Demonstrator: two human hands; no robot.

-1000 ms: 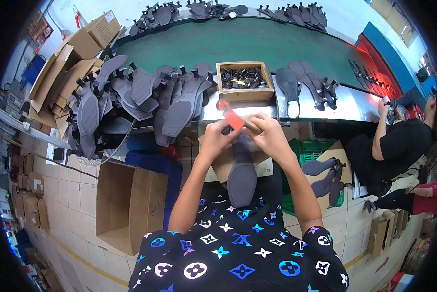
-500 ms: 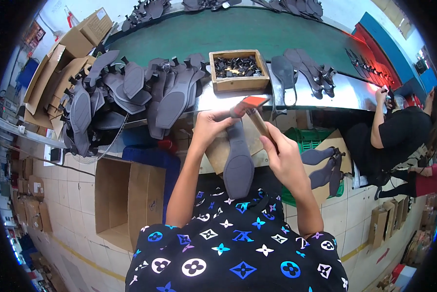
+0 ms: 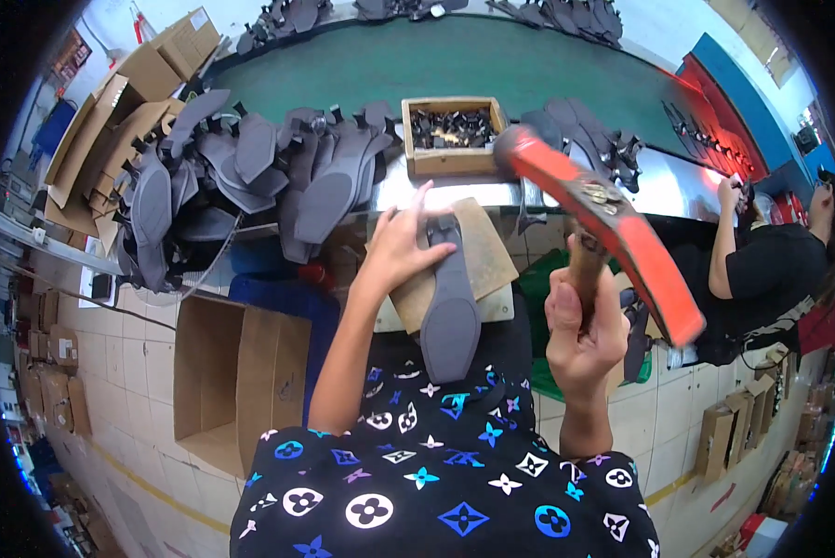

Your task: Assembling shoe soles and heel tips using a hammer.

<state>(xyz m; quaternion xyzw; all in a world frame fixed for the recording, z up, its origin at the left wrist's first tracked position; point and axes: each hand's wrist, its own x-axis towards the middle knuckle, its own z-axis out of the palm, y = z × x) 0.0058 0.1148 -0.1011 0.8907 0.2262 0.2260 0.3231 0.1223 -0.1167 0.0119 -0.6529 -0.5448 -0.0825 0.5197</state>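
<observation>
Raised since the earlier frame, the hammer (image 3: 603,223) is hanging in the clenched right hand (image 3: 582,321) at 2 o'clock of the sole (image 3: 450,302), whose long axis is running 12-to-6 under the flat, pressing left hand (image 3: 401,249).

Your left hand (image 3: 401,249) rests flat on the front part of the sole (image 3: 449,307), which lies lengthwise on the board (image 3: 487,256) in front of you, its heel end reaching past the board's near edge towards your lap. Your right hand (image 3: 580,321) is to the right of the sole, raised, gripping the hammer (image 3: 603,219), whose head sits above and right of the board. Behind the board, on the bench edge, stands the wooden tray (image 3: 452,135) with small parts in it. Left of the tray lies the heap of soles (image 3: 241,181). Below the heap, to your left, stands an open carton (image 3: 241,372). Far right, another person (image 3: 771,270) sits at the bench.
</observation>
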